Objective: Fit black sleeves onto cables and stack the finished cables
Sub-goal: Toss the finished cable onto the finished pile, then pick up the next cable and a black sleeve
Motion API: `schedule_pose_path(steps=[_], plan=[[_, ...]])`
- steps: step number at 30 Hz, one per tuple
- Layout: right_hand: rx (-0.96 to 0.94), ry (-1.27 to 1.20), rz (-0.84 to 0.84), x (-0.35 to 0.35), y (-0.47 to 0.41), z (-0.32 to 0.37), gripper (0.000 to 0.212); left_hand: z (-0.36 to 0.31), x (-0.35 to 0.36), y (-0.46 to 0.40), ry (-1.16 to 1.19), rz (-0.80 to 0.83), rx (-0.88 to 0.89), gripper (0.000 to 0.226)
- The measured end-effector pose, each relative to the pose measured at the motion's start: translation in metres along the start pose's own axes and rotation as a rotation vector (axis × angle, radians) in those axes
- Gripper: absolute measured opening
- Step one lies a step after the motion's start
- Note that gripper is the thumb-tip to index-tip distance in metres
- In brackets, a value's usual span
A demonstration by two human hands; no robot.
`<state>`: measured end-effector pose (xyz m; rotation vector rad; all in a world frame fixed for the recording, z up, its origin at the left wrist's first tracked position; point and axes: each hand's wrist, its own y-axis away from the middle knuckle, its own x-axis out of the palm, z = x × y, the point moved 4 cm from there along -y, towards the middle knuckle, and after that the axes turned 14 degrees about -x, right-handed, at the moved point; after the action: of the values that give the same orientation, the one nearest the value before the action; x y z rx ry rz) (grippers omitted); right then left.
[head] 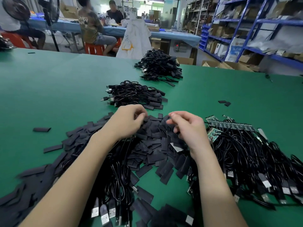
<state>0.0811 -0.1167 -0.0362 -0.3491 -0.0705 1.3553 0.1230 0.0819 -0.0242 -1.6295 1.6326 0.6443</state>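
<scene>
Head view: the left hand (129,122) pinches a black sleeve (145,119) atop the sleeve pile (152,141) on the counter (49,89); the right hand's (188,128) grip looks curled, contents unclear. Best to lift one sleeve only, squeezing its mouth open before threading a cable (246,145).

Sleeve heap (152,145) sits center on the table (49,89), w/ unfinished cables (255,154) to its right. 2 finished stacks lie behind: near stack (134,94), far stack (160,66) further back-right.
</scene>
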Motion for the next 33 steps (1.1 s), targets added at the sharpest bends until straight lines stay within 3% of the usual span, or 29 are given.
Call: schedule_pose_path(steps=[4, 7, 13, 22, 33], plan=[[0.001, 0.232, 0.243, 0.038, 0.007, 0.003, 0.015, 0.016, -0.009, -0.003, -0.062, -0.126, -0.052, 0.036], [0.043, 0.291, 0.333, 0.064, 0.015, -0.001, 0.013, 0.028, -0.005, -0.002, -0.203, -0.074, -0.137, 0.05], [0.131, 0.081, 0.246, 0.074, 0.019, 0.0, 0.006, 0.029, -0.006, -0.001, -0.311, -0.082, -0.157, 0.054], [0.263, -0.103, 0.285, 0.082, 0.026, -0.001, 0.007, 0.027, -0.008, 0.001, -0.007, -0.157, -0.196, 0.072], [0.399, -0.457, 0.207, 0.087, 0.028, 0.003, 0.005, 0.021, -0.009, 0.004, 0.065, -0.258, -0.202, 0.079]])
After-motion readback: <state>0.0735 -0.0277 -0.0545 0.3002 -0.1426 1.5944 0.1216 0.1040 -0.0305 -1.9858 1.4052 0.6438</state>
